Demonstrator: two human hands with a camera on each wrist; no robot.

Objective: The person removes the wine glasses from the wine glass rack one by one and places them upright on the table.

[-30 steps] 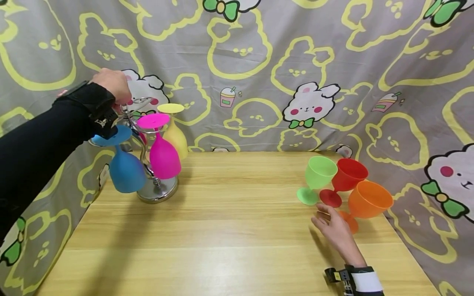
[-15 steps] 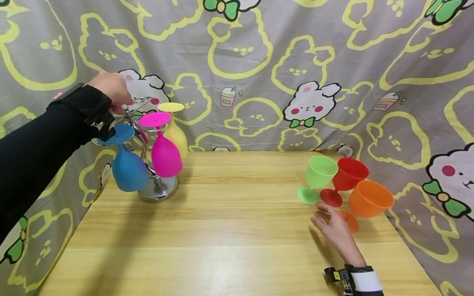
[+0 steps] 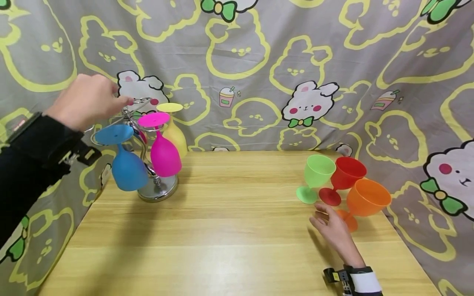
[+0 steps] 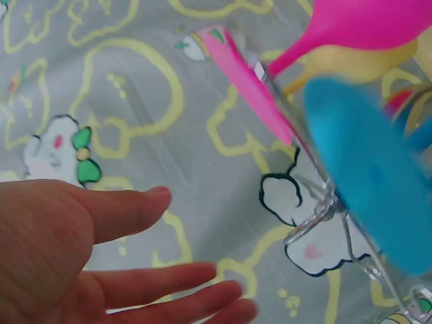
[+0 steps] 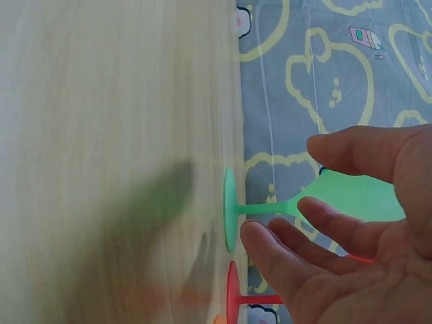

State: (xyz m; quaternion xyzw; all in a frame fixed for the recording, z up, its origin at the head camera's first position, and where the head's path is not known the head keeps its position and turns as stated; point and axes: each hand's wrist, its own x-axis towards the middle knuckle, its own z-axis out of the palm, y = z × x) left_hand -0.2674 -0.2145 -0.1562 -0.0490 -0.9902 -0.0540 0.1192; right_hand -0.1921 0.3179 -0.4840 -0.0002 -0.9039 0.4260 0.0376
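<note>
The green goblet [image 3: 319, 172] stands upright on its foot on the counter [image 3: 222, 230], toward the far right, and I expect it to handle as light, thin moulded plastic: stiff enough to keep its shape, a little springy at the rim, hardly fragile. Its matte skin should give fair friction, though a careless nudge could topple something this light. I would pinch it at the narrow stem or cup the lower bowl lightly, since a hard squeeze near the rim might flex it.

My right hand [image 3: 335, 232] sits just in front of the foot, fingers loosely bent and holding nothing; the right wrist view shows them overlapping the goblet, but I can't tell whether any touch it. Close behind stand a red goblet [image 3: 348, 173] and an orange goblet [image 3: 368, 198], both upright, so I'd want care with the fingers on that side.

Well apart, at the left, the metal rack [image 3: 157, 191] carries a blue goblet [image 3: 128, 167], a pink goblet [image 3: 165, 158] and a yellow goblet [image 3: 176, 137], all hanging bowl-down. My left hand [image 3: 89, 100] is beside it, released, fingers extended and clear of the metal in the wrist view.
</note>
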